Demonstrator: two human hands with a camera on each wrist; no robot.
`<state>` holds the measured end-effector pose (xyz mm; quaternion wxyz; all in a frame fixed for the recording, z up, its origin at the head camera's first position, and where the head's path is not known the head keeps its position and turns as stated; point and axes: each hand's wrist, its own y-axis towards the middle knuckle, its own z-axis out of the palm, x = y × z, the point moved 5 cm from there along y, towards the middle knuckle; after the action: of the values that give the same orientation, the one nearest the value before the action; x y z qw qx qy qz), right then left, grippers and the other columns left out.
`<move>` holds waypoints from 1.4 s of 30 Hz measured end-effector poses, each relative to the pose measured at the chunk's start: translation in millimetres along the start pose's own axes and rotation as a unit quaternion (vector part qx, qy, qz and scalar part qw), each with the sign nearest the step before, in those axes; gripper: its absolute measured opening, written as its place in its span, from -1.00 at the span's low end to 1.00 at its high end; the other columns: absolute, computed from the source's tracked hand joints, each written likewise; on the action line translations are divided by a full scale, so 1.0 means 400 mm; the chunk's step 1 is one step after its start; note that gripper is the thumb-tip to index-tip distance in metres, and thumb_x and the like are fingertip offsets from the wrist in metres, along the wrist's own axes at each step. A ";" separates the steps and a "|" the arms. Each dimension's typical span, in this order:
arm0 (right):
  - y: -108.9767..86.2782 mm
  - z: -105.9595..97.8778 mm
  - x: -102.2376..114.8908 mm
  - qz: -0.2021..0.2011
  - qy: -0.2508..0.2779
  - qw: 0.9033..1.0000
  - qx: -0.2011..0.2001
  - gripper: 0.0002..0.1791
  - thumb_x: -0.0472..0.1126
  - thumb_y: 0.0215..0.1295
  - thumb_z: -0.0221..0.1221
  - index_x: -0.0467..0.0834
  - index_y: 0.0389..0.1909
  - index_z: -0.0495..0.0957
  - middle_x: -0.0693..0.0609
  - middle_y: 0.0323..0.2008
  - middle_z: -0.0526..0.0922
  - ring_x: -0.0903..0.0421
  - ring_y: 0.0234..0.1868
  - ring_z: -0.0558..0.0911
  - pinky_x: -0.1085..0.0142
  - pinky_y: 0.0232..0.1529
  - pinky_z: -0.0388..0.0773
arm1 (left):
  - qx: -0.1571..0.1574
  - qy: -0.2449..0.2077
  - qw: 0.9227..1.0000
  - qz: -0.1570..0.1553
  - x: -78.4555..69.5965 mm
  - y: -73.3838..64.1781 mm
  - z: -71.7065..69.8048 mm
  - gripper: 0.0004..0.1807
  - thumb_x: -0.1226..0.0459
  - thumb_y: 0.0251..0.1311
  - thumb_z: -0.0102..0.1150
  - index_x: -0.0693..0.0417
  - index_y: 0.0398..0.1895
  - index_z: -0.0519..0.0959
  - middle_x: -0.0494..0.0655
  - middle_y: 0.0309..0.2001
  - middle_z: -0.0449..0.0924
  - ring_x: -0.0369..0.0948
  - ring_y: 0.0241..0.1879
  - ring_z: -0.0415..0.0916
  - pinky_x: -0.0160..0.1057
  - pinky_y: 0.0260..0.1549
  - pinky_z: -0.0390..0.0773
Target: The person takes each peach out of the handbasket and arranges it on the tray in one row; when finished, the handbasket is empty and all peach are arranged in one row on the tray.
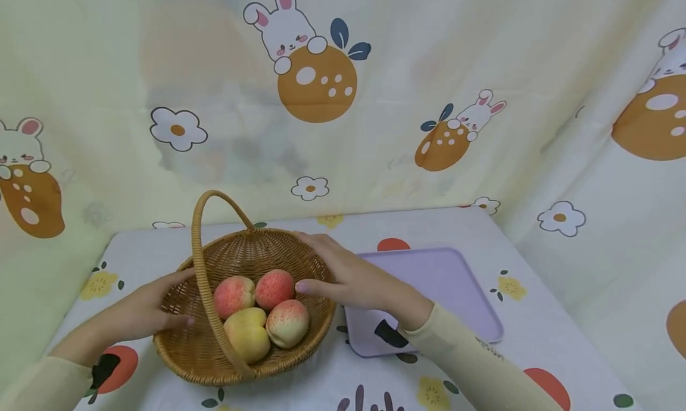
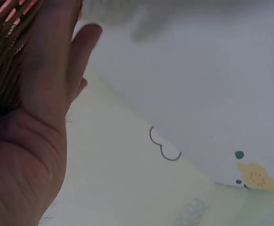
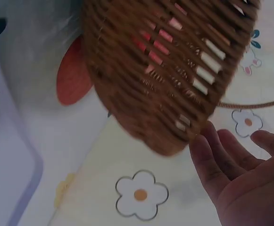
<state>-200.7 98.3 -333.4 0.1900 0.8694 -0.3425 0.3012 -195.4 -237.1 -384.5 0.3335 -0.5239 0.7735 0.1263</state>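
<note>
A woven basket [image 1: 292, 363] is at the left half of the table, just beside a lilac tray [image 1: 439, 274], its arched handle [image 1: 199, 244] rising over the left part of the bowl. Four peaches lie together inside: a red one [image 1: 275, 289], a red-and-yellow one [image 1: 230, 296], a mostly yellow one [image 1: 248, 335] and a pale, pink-topped one [image 1: 288, 323].

The left hand [image 1: 142, 307] is at the basket's left rim, fingers extended and apart from the thumb. The right hand [image 1: 354, 277] is at the opposite rim, fingers spread, thumb pointing inward near the red peach. The wrist views are dim, so how firmly either presses is hard to judge.

Beneath lies a printed tablecloth [image 1: 300, 393]; behind hangs a curtain [image 1: 375, 131] with rabbits and flowers.
</note>
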 end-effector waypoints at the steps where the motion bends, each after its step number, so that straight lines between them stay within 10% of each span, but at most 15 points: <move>1: 0.005 0.009 0.003 -0.004 0.000 1.000 0.006 -0.07 0.38 0.38 0.04 0.23 0.63 -0.14 0.20 0.54 0.04 0.17 0.47 0.21 -0.01 0.40 0.24 | 0.001 -0.005 1.000 -0.006 0.002 -0.001 0.002 0.00 0.22 0.04 0.50 0.30 0.52 0.18 0.46 0.36 0.29 0.43 0.32 0.21 0.40 0.10 0.39; 7: 0.031 0.060 0.015 -0.014 -0.026 0.998 0.060 -0.01 0.38 0.35 0.07 0.17 0.64 -0.16 0.10 0.58 0.03 0.10 0.55 0.08 0.01 0.45 0.14 | 0.000 -0.004 0.999 -0.041 0.001 -0.002 0.002 -0.04 0.44 -0.05 0.43 0.33 0.49 0.22 0.51 0.30 0.33 0.39 0.23 0.34 0.22 -0.05 0.58; 16: 0.043 0.118 0.010 -0.013 -0.151 0.981 0.121 -0.08 0.33 0.27 0.23 -0.03 0.53 0.24 0.07 0.38 0.42 0.16 0.34 0.44 0.18 0.28 0.41 | 0.002 0.002 0.999 -0.047 -0.001 0.005 0.005 -0.03 0.48 -0.04 0.40 0.31 0.52 0.18 0.51 0.30 0.33 0.41 0.23 0.34 0.25 -0.05 0.57; 31: 0.076 0.177 0.009 0.087 -0.246 0.950 0.170 -0.14 0.14 -0.19 0.59 0.17 0.25 0.52 0.22 0.02 0.66 0.17 -0.01 0.62 0.19 -0.06 0.54 | -0.009 0.018 0.999 -0.037 -0.015 -0.002 0.004 0.05 0.53 -0.08 0.29 0.24 0.58 0.08 0.51 0.41 0.17 0.43 0.34 0.19 0.32 0.05 0.47; 36: 0.068 0.174 0.005 0.083 -0.244 0.956 0.140 -0.14 0.15 -0.22 0.56 0.16 0.24 0.52 0.09 0.14 0.60 0.08 0.01 0.62 0.14 -0.05 0.56 | -0.023 0.035 0.999 -0.016 -0.027 -0.001 -0.001 0.08 0.59 -0.12 0.21 0.16 0.60 0.07 0.50 0.42 0.16 0.40 0.34 0.21 0.19 0.00 0.52; 42: 0.040 0.114 0.011 0.037 -0.095 0.992 0.072 -0.27 0.03 -0.21 0.52 0.24 0.14 0.56 0.12 -0.02 0.43 0.19 -0.14 0.54 0.28 -0.16 0.55 | -0.019 0.032 0.999 -0.017 -0.028 0.001 -0.003 0.06 0.61 -0.14 0.17 0.21 0.59 0.08 0.51 0.40 0.20 0.33 0.26 0.34 0.02 -0.14 0.57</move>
<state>-191.5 60.7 -362.5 0.0822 0.8922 -0.3685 0.2479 -193.6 -229.5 -376.2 0.3005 -0.5471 0.7724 0.1178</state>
